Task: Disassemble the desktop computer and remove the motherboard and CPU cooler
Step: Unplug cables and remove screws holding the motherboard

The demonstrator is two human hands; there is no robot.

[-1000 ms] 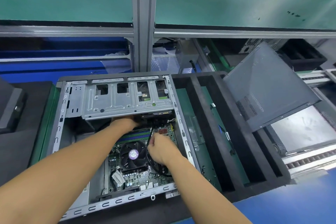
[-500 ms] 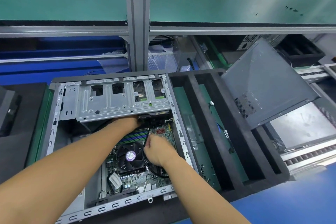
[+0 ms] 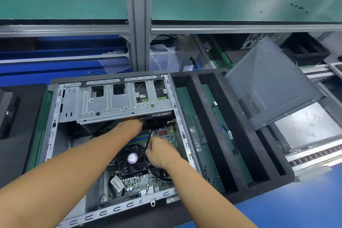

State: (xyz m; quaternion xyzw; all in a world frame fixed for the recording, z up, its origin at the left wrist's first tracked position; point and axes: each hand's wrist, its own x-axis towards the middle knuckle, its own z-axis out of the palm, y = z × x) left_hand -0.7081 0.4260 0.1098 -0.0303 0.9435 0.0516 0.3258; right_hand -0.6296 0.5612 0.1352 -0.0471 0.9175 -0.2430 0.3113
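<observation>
The open desktop case [image 3: 55, 116] lies on its side in front of me. Its green motherboard [image 3: 137, 181] carries a black CPU cooler fan [image 3: 132, 159] with a purple label. A silver drive cage [image 3: 120, 103] spans the far half of the case. My left hand [image 3: 129, 126] reaches under the cage's near edge, and its fingers are hidden there. Just right of the fan, my right hand [image 3: 159, 152] pinches a black cable [image 3: 148, 140] that runs up toward the cage and loops down behind my wrist.
A black foam tray [image 3: 205, 116] with long slots sits right of the case, with small screws [image 3: 211, 174] in one slot. The grey side panel [image 3: 268, 83] leans at the far right over a roller conveyor [image 3: 314, 157]. A vertical aluminium post [image 3: 137, 24] and green shelves stand behind.
My right hand has shifted slightly left and up along the black cable, closer to the fan. My left hand stays under the drive cage.
</observation>
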